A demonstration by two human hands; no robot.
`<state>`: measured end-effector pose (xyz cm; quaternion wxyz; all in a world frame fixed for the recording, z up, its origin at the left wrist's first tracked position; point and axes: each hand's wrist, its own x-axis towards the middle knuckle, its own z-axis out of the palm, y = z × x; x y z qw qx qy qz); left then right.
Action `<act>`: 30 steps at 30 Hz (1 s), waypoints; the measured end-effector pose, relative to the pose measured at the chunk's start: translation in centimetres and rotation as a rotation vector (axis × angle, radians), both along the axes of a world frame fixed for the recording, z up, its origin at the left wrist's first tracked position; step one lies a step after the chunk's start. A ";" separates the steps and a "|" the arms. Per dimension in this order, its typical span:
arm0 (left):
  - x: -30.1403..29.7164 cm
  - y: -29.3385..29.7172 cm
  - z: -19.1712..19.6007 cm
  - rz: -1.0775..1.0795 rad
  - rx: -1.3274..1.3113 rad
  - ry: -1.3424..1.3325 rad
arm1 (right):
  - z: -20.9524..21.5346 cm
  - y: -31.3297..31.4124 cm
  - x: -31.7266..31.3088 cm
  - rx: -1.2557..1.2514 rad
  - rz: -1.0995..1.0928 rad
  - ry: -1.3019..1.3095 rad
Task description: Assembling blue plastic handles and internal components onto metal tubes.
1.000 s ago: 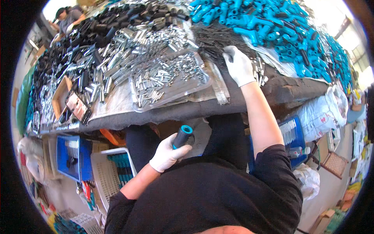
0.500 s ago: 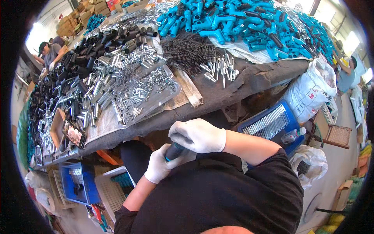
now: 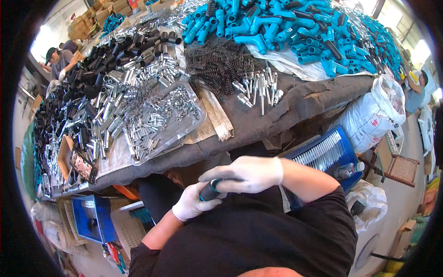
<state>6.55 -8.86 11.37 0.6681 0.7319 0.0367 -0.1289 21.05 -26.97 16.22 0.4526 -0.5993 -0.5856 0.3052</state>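
White gloves cover both of my hands. My left hand [image 3: 194,203] is closed around a short black tube [image 3: 210,193] with a teal ring, held in front of my body just off the table's edge. My right hand [image 3: 249,175] lies over the tube's upper end, its fingers bent across it and the thumb side against it. The palm hides what sits at that end. On the table beyond lie loose silver rods with fittings [image 3: 260,87], a heap of dark coil springs [image 3: 217,67] and a clear tray [image 3: 182,120] of small metal parts.
Teal handle-shaped housings [image 3: 295,37] and black sleeves [image 3: 106,60] are piled on the table. A phone [image 3: 83,167] leans at its left edge. Blue bins [image 3: 94,221] [image 3: 348,159] stand either side of me, with a white sack [image 3: 369,115] at right. Two co-workers [image 3: 60,62] [image 3: 415,92] sit farther off.
My right hand has shifted slightly right and lower, its fingers straighter across the tube's end. The left hand still holds the tube, now a little lower. The view has shifted slightly.
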 end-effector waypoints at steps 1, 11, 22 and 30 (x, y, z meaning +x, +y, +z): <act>0.1 0.2 0.0 -0.031 0.100 -0.028 | 2.2 -0.3 1.6 -0.114 -0.006 -0.046; 2.8 1.4 -1.6 -0.010 0.224 -0.261 | -3.3 -31.7 39.3 -0.166 -1.216 -1.012; 0.7 0.6 -2.2 0.159 0.097 -0.159 | 0.0 -26.8 35.8 -1.159 -1.509 -1.148; -1.3 1.1 -0.6 0.195 -0.104 -0.063 | 2.0 -21.3 24.3 -0.183 -1.175 -0.785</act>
